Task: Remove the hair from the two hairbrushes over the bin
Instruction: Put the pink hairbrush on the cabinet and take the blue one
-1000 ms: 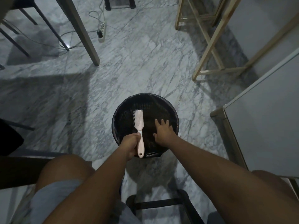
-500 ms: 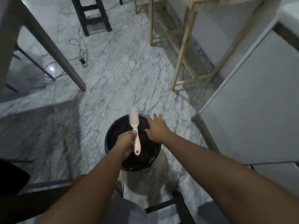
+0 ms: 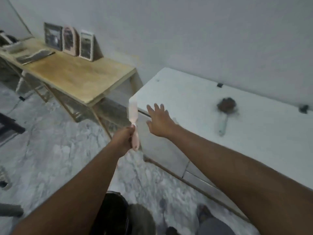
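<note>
At centre frame the left hand [image 3: 124, 139] is clenched round the pink hairbrush [image 3: 133, 122] handle, head pointing to 12 o'clock above the fingers, while the right hand [image 3: 160, 122], fingers spread, grasps nothing.

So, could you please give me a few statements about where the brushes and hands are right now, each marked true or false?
1. The left hand grips the pink hairbrush by its handle. True.
2. The right hand holds the second hairbrush. False: its fingers are spread and empty.
3. The second hairbrush lies on the white cabinet. True.
4. The pink hairbrush is over the bin. False: the bin sits low, near the person.
</note>
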`<action>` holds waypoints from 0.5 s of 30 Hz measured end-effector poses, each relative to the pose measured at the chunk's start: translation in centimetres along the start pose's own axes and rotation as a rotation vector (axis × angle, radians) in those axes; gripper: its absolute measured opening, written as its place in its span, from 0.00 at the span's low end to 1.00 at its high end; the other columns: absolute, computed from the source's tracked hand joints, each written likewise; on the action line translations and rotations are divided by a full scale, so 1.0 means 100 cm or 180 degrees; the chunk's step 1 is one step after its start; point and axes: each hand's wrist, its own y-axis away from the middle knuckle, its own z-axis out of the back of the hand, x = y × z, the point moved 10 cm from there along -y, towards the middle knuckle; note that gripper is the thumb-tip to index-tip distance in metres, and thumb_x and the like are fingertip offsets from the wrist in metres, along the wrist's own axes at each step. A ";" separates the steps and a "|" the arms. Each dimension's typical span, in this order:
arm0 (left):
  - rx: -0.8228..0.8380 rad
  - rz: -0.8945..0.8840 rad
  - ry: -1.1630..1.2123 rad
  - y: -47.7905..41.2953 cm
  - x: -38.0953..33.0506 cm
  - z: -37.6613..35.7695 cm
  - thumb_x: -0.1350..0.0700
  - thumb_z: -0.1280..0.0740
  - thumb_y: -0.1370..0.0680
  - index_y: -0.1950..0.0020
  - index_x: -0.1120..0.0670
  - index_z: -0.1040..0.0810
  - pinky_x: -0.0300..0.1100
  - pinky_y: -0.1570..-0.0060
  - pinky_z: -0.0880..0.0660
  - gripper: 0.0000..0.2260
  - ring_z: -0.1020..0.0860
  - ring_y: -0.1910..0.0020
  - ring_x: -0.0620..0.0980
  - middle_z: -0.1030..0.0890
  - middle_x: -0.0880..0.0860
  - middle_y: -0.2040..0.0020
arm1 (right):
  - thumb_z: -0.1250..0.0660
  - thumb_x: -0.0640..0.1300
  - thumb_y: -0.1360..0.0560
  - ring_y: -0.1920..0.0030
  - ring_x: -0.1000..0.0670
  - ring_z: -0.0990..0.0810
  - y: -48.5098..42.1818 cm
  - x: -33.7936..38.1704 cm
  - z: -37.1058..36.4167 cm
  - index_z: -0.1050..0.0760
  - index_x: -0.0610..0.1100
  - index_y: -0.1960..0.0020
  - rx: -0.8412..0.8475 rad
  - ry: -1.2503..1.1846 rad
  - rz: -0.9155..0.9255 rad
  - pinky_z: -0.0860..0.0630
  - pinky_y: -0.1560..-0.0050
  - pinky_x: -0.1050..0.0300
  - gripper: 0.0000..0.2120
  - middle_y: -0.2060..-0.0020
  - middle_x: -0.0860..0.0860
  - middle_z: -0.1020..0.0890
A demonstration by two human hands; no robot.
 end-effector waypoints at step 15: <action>0.1828 0.0151 -0.1360 0.046 0.039 -0.395 0.58 0.34 0.20 0.39 0.64 0.23 0.49 0.51 0.21 0.12 0.21 0.53 0.55 0.20 0.58 0.50 | 0.39 0.39 0.24 0.25 0.33 0.43 0.165 -0.355 0.138 0.44 0.44 0.23 -0.0555 0.0204 -0.2482 0.39 0.27 0.39 0.30 0.27 0.39 0.38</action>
